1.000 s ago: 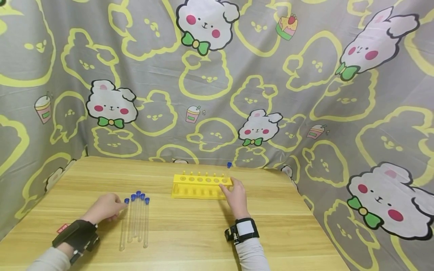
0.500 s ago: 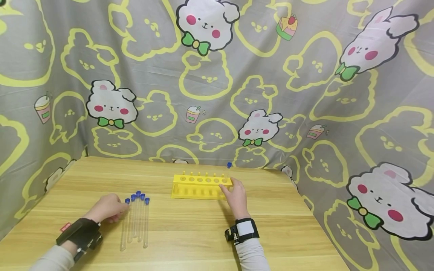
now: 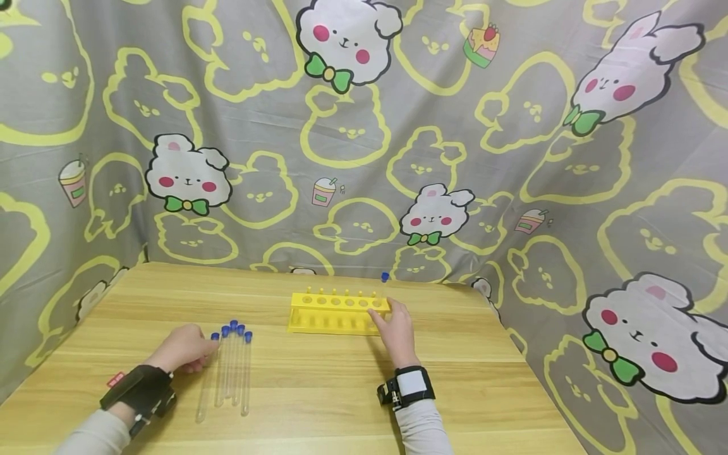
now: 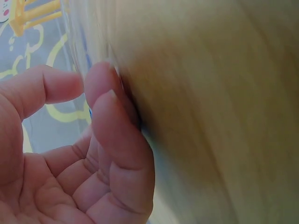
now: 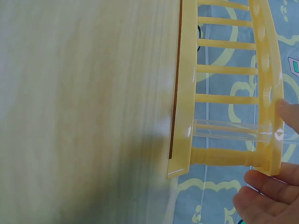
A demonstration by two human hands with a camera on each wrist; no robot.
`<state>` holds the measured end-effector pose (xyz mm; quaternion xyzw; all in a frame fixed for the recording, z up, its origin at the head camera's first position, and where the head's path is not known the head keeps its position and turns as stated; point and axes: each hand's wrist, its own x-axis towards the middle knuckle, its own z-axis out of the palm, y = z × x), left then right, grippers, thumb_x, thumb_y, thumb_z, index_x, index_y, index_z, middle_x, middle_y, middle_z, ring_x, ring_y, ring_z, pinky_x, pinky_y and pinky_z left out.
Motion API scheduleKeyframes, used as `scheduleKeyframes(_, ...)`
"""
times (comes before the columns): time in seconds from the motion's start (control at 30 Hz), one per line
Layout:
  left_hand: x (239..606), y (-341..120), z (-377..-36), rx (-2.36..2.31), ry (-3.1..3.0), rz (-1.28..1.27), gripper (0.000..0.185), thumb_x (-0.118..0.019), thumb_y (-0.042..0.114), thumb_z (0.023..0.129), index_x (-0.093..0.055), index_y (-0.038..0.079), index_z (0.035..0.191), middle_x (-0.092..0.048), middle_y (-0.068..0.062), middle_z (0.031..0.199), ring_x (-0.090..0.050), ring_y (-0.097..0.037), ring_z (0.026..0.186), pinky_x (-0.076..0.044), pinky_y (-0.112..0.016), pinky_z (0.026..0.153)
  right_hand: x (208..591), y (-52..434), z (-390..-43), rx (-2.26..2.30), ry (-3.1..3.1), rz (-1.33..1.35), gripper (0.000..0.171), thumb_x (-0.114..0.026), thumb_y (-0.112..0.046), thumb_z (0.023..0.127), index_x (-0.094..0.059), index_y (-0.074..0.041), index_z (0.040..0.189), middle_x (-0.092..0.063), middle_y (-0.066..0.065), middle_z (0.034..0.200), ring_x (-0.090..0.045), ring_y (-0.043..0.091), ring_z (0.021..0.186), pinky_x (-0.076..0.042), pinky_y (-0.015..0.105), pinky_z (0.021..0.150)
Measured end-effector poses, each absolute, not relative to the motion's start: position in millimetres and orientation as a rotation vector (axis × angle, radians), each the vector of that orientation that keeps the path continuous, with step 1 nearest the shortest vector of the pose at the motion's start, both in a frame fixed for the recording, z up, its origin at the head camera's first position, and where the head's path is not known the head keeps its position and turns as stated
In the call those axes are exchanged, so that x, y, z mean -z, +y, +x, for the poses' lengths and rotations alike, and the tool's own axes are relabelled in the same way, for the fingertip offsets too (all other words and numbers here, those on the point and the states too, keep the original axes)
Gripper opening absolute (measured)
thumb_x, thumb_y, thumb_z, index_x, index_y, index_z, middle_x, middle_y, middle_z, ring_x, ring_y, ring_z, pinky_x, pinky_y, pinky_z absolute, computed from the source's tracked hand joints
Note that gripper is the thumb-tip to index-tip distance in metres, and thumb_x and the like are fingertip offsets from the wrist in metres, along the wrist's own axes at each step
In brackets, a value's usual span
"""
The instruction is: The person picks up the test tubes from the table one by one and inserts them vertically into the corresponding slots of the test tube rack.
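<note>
At the left of the head view, my left hand [image 3: 184, 349] pinches the leftmost blue-capped test tube [image 3: 206, 392] just below its cap, between thumb and fingers. Several more clear test tubes [image 3: 236, 366] lie close beside it, blue caps toward the back. My right hand [image 3: 396, 328] grips the right end of the yellow test tube rack [image 3: 340, 306], thumb on the front of the top bar. One test tube [image 5: 229, 131] stands in the rack's end hole beside that hand; its blue cap [image 3: 385, 277] shows above the rack. The rack's other holes hold no tubes.
Wood-grain table [image 3: 318, 392] lies under everything. A patterned grey curtain [image 3: 352, 139] hangs along its back and sides. A small red tag [image 3: 116, 379] shows beside the left wrist strap [image 3: 139, 392].
My left hand has shifted slightly right, and the lower end of the leftmost test tube has swung a little left. The right hand and the rack have not moved.
</note>
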<state>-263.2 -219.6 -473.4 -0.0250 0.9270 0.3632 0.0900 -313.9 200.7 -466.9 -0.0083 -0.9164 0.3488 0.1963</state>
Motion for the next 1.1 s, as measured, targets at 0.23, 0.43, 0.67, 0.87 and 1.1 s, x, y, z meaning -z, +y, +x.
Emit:
scheduleKeyframes(0.23,473,-221,-262,-1.103,2.768,-0.081,0.032,-0.062,0.022,0.087,-0.059,0.006,0.06,-0.059,-0.003,0.053,-0.055,-0.014,0.045,-0.047,-0.026,0.045,467,201,-313,-0.976,-2.564,-0.02,0.064,-0.07,-0.038,0.087,-0.053,0.004,0.133,-0.057,0.024,0.133,-0.053,0.04,0.126,-0.044,0.05,0.105)
scheduleKeyframes(0.43,463,-224,-258,-1.106,2.851,-0.065,0.037,-0.058,0.028,0.092,-0.059,0.007,0.062,-0.058,-0.002,0.053,-0.055,-0.017,0.049,-0.042,-0.03,0.051,467,201,-313,-0.976,-2.567,-0.024,0.065,-0.07,-0.038,0.087,-0.053,0.004,0.133,-0.057,0.024,0.133,-0.053,0.04,0.126,-0.044,0.05,0.105)
scheduleKeyframes(0.67,455,-228,-258,-1.186,2.917,-0.079,0.033,-0.056,0.031,0.093,-0.065,-0.001,0.089,-0.063,-0.004,0.066,-0.056,-0.017,0.061,-0.043,-0.03,0.055,467,200,-313,-0.968,-2.563,-0.024,0.065,-0.07,-0.038,0.087,-0.053,0.005,0.132,-0.057,0.025,0.132,-0.053,0.04,0.125,-0.045,0.05,0.105)
scheduleKeyframes(0.87,450,-228,-258,-1.241,2.984,-0.106,0.038,-0.056,0.034,0.092,-0.063,-0.003,0.1,-0.07,-0.008,0.077,-0.063,-0.017,0.066,-0.044,-0.029,0.057,467,200,-313,-0.975,-2.565,-0.028,0.064,-0.07,-0.038,0.087,-0.053,0.004,0.133,-0.056,0.025,0.133,-0.052,0.04,0.126,-0.044,0.05,0.105)
scheduleKeyframes(1.1,446,-224,-260,-1.347,3.066,-0.105,0.036,-0.057,0.03,0.091,-0.061,-0.003,0.105,-0.071,-0.02,0.092,-0.068,-0.016,0.065,-0.05,-0.029,0.059,466,200,-314,-0.949,-2.569,-0.027,0.063,-0.07,-0.038,0.087,-0.054,0.004,0.132,-0.057,0.025,0.132,-0.053,0.04,0.125,-0.045,0.05,0.104)
